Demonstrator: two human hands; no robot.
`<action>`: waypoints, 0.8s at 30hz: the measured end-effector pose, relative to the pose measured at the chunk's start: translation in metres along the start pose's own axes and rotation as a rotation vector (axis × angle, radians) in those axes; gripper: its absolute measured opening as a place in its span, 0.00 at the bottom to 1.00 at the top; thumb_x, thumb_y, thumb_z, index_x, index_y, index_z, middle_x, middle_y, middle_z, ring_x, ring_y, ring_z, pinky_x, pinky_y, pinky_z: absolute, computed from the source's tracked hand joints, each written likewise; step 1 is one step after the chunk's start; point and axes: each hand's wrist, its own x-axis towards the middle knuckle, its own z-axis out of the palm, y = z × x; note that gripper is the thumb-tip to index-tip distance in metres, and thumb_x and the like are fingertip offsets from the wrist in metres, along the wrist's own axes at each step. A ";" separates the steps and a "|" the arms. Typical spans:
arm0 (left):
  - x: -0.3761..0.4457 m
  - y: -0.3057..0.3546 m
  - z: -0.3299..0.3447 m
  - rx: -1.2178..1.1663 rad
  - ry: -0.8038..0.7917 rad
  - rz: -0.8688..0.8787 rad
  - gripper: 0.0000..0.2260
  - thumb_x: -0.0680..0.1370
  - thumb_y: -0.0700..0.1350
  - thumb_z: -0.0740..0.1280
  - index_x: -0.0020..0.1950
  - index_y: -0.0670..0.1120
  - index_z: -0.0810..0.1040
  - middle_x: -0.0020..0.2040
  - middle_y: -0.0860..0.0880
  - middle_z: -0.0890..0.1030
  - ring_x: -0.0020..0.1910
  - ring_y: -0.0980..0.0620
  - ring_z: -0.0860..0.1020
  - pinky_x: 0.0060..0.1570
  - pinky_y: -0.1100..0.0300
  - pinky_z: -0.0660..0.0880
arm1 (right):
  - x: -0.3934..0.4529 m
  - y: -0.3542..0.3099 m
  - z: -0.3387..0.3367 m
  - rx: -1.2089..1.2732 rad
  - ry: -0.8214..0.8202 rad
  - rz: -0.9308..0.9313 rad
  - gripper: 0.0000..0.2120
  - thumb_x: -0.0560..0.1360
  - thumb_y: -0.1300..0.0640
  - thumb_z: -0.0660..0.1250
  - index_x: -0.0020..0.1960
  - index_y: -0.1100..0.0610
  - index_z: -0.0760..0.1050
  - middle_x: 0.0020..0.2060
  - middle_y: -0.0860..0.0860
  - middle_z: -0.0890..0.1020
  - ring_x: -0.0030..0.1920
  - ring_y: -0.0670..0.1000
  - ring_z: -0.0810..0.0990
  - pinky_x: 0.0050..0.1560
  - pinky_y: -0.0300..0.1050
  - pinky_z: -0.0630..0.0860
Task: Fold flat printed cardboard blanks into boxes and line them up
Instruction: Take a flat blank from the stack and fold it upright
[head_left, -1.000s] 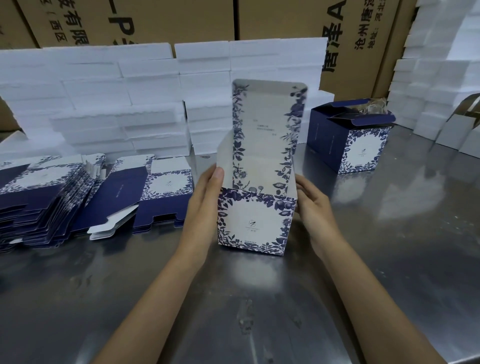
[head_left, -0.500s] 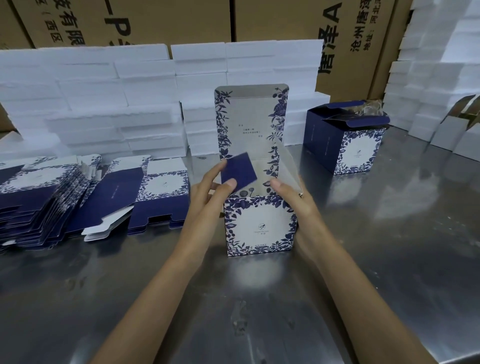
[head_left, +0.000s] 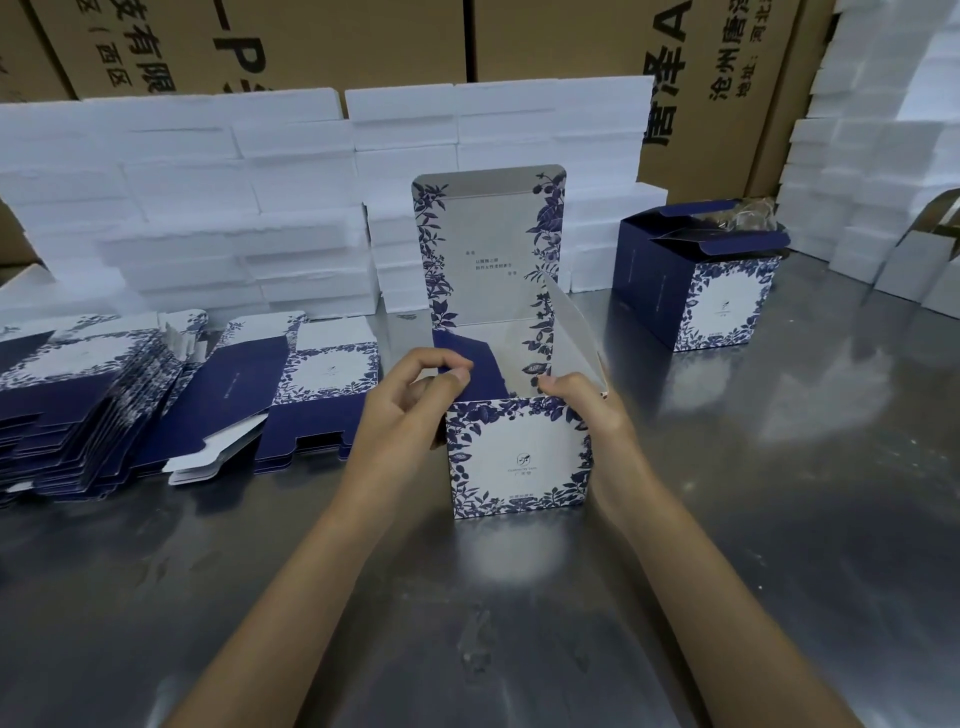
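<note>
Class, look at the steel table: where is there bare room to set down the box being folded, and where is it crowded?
Bare steel lies in front of the box, around the forearms, and on the right between it and the finished box. The left is crowded with flat blanks; foam blocks line the back.

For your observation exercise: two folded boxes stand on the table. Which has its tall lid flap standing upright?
The near box, held between both hands. Its lid flap stands upright, whereas the far-right box has its navy flaps folded across the top.
</note>
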 end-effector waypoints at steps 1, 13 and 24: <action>0.002 0.000 0.000 0.009 -0.001 -0.004 0.06 0.80 0.45 0.66 0.47 0.55 0.81 0.31 0.58 0.72 0.28 0.61 0.68 0.36 0.60 0.66 | 0.000 0.000 0.000 -0.010 0.003 -0.008 0.32 0.67 0.45 0.75 0.70 0.51 0.75 0.56 0.50 0.86 0.56 0.53 0.85 0.52 0.46 0.80; 0.019 0.011 -0.008 0.115 -0.062 -0.017 0.09 0.81 0.39 0.65 0.47 0.50 0.82 0.26 0.58 0.70 0.24 0.61 0.65 0.27 0.69 0.64 | -0.002 -0.003 0.005 -0.074 0.028 -0.042 0.31 0.67 0.45 0.73 0.70 0.42 0.73 0.58 0.45 0.85 0.56 0.47 0.85 0.50 0.41 0.80; 0.058 0.028 -0.013 0.396 -0.150 -0.129 0.07 0.81 0.42 0.63 0.52 0.51 0.80 0.31 0.52 0.76 0.27 0.54 0.69 0.29 0.66 0.68 | -0.008 -0.009 0.007 -0.089 0.019 -0.050 0.32 0.67 0.44 0.71 0.71 0.39 0.72 0.60 0.45 0.84 0.60 0.49 0.83 0.58 0.50 0.79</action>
